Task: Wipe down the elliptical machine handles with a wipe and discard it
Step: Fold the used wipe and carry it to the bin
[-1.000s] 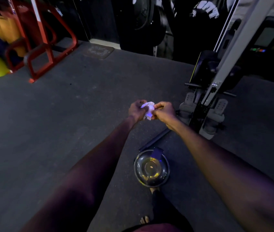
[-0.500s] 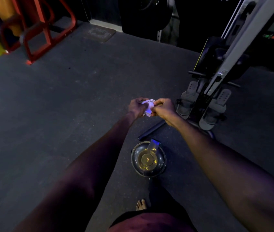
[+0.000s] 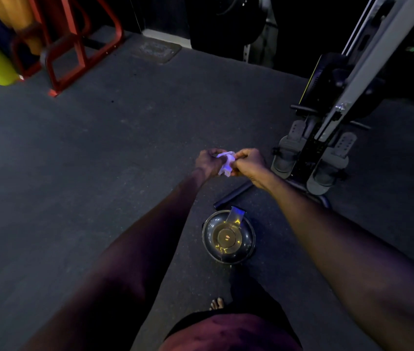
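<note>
Head view: crumpled white wipe [image 3: 225,164] between both curled hands.

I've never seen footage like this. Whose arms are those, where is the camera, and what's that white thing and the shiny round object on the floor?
There is no robot here. A person wears a wide-angle camera on the head, so you look down along their own bare arms. The left hand and right hand meet in front, both pinching a crumpled white wipe. Below them, on the dark gym floor, stands a shiny round metal bin lid; it looks like a pedal bin, probably where the wipe goes. To the right stands an exercise machine with grey footplates. A red metal rack stands far left.
</note>
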Demonstrator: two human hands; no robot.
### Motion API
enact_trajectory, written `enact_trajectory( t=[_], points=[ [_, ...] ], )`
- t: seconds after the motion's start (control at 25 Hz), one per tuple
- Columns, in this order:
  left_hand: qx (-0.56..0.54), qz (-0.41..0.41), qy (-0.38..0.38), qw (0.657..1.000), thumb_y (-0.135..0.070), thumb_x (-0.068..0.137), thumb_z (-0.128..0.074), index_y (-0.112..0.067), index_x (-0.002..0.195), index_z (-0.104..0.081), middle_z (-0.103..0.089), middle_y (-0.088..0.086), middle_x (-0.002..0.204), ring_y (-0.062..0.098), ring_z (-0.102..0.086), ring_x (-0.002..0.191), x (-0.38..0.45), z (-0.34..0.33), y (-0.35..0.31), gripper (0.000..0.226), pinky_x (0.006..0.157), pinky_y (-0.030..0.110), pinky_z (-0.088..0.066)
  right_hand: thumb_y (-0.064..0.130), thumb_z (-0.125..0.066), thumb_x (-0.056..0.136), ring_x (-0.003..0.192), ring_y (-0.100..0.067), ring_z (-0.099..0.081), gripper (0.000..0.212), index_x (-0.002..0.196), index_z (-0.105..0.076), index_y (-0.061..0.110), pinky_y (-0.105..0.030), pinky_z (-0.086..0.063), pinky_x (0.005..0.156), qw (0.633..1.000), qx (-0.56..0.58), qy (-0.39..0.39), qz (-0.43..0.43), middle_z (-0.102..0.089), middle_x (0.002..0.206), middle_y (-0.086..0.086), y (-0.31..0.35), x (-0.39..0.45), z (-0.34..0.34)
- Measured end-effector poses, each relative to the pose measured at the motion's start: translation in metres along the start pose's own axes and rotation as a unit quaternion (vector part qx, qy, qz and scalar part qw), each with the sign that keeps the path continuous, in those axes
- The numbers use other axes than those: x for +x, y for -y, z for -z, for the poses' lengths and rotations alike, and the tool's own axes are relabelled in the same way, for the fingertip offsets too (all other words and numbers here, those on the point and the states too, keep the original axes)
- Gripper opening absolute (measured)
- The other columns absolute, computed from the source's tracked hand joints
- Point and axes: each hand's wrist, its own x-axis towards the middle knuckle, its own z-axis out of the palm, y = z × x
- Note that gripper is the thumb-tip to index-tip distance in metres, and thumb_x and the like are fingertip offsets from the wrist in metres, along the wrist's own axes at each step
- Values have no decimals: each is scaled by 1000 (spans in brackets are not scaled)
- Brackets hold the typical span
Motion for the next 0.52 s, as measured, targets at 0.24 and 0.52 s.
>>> enact_trajectory(
  t=[0.24, 0.52],
  points=[
    [15, -1, 18, 1000, -12, 90, -63, -8, 112, -72, -72, 20, 101, 13, -54, 60, -18, 18, 16, 24, 50, 16, -40, -13, -65, 81, 57, -21, -60, 24, 68, -57, 6, -27, -57, 44, 999, 34, 22, -26, -61, 66, -12, -5, -29, -18],
    [8, 6, 18, 1000, -12, 90, -64, -8, 112, -72, -72, 20, 109, 8, -52, 57, -17, 19, 21, 24, 44, 13, -38, -14, -65, 80, 53, -20, -58, 26, 67, -54, 6, -24, -53, 39, 998, 41, 3, -41, -58, 63, -13, -4, -33, -26]
  ],
)
